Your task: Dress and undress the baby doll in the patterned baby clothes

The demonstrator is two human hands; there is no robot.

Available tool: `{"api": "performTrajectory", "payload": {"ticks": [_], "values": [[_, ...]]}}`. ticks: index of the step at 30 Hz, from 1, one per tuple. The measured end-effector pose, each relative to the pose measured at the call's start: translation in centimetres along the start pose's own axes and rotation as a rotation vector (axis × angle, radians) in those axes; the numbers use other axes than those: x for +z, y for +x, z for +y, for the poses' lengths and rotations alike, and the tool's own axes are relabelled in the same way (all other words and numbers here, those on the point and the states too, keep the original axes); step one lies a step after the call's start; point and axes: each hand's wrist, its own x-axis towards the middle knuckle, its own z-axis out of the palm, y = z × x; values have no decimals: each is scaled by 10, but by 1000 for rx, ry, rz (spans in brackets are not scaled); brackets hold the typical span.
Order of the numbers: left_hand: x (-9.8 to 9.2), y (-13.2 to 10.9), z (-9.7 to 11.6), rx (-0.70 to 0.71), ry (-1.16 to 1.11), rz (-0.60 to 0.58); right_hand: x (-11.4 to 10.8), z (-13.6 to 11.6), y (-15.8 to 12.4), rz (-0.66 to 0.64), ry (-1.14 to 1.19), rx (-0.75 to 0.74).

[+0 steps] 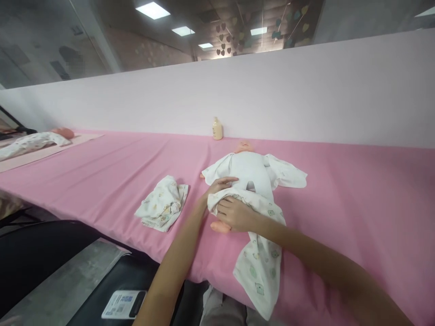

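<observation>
Stretching below white wall (319, 95), pink cloth (346, 194) — left fingers (225, 180) outstretched, right fingers (224, 208) gripping garment (261, 267)

We lay our left hand (219, 185) over the waist of the doll (249, 165), fingers stretched; our right hand (239, 215) sits at the doll's lower leg, fingers bent. Our bare forearms (178, 249) slant toward the doll from either side.

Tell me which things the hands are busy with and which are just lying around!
Busy with:
baby doll
printed white baby garment

Just lying around:
folded printed cloth
cream-coloured bottle
second doll, far left
flat printed thing on the black chair
</observation>
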Motion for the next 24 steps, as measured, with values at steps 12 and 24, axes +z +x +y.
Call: {"api": "performTrajectory", "payload": {"ticks": [12,24], "values": [[13,-22,19,82,544,-182,-23,-21,5,-250,406,149],[13,-15,7,160,-226,76,-50,72,-25,534,1227,1115]]}}
